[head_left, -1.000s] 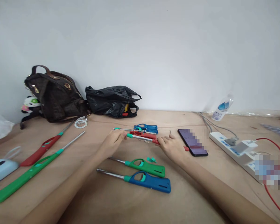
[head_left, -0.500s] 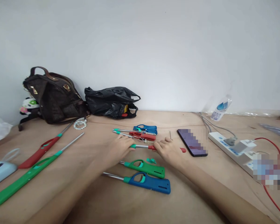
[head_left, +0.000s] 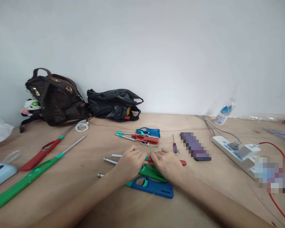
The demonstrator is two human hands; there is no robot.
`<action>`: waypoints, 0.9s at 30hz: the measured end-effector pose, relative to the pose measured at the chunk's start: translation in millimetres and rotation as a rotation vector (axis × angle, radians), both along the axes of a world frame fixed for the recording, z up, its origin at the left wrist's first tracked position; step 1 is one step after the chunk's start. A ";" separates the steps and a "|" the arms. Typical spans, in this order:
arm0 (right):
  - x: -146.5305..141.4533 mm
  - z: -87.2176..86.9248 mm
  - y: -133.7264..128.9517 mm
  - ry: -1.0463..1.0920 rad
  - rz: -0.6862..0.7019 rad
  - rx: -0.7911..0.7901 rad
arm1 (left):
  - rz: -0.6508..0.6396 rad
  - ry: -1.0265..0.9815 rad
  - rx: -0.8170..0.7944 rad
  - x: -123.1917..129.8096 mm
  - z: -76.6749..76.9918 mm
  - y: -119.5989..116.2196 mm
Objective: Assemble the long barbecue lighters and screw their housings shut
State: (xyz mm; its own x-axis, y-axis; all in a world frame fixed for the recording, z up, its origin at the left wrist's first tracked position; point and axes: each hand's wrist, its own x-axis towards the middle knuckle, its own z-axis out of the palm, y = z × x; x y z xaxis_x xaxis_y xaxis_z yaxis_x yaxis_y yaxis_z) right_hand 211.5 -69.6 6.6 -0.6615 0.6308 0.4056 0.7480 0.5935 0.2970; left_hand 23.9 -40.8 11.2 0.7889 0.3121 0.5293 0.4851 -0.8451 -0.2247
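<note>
My left hand [head_left: 133, 161] is closed around the front part of a red lighter [head_left: 183, 162], whose metal tube sticks out to the left. My right hand [head_left: 165, 163] grips the same lighter's red body, and its end shows past that hand. Just below lie a green lighter [head_left: 153, 173], partly hidden by my hands, and a blue lighter [head_left: 154, 188]. Behind my hands are another red lighter [head_left: 148, 139], loose metal tubes with teal ends and blue casing parts [head_left: 152, 131]. A purple screwdriver [head_left: 174, 147] lies to the right.
Long red [head_left: 41, 155] and green [head_left: 26, 177] lighters lie at the left beside a pale blue device [head_left: 2, 174]. A dark backpack [head_left: 59, 101] and black plastic bag [head_left: 111, 104] stand behind. Phone [head_left: 196, 147], power strip [head_left: 228, 147] and bottle [head_left: 225, 112] are at the right.
Both hands have moved nearer to me with the red lighter and closer together. The screwdriver's handle, hidden before, now shows. The teal pieces near the green lighter are now covered.
</note>
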 end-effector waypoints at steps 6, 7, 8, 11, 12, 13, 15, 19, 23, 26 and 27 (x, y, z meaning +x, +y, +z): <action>-2.5 -1.6 -3.5 -0.016 0.039 0.078 | 0.030 0.089 -0.133 -2.7 0.5 -0.9; -2.8 -1.8 -3.8 -0.020 0.051 0.092 | 0.038 0.119 -0.163 -3.3 1.5 -0.9; -3.3 -2.1 -4.1 -0.025 0.060 0.105 | 0.048 0.152 -0.192 -4.0 2.7 -0.9; -5.3 -2.7 -5.1 -0.040 0.073 0.126 | 0.075 0.239 -0.252 -5.1 6.5 -1.2; -6.1 -2.7 -5.3 -0.044 0.073 0.127 | 0.083 0.251 -0.262 -5.2 7.1 -1.2; -6.7 -2.6 -5.3 -0.045 0.072 0.126 | 0.090 0.251 -0.269 -5.0 7.2 -1.0; -6.6 -2.3 -4.2 -0.040 0.058 0.112 | 0.090 0.227 -0.270 -5.2 5.8 1.3; 5.1 -1.9 5.3 0.010 0.035 0.072 | 0.057 0.203 -0.234 -13.0 2.4 17.0; 29.9 -4.8 20.9 0.060 -0.015 0.041 | 0.270 0.181 -0.315 -31.6 7.2 36.9; 41.7 -11.9 28.3 0.042 -0.006 0.008 | 0.233 0.161 -0.402 -37.4 11.1 40.4; 42.7 -15.3 29.3 0.032 -0.005 0.011 | 0.195 0.123 -0.429 -35.5 11.1 39.2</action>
State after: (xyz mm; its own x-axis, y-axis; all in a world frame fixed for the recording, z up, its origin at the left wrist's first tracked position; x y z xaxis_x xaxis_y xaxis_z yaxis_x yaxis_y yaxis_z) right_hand 254.2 -40.3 -8.7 -0.6448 0.6295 0.4336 0.7604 0.5861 0.2798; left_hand -11.6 -1.5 22.3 0.7423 0.6303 0.2272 0.6356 -0.7698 0.0589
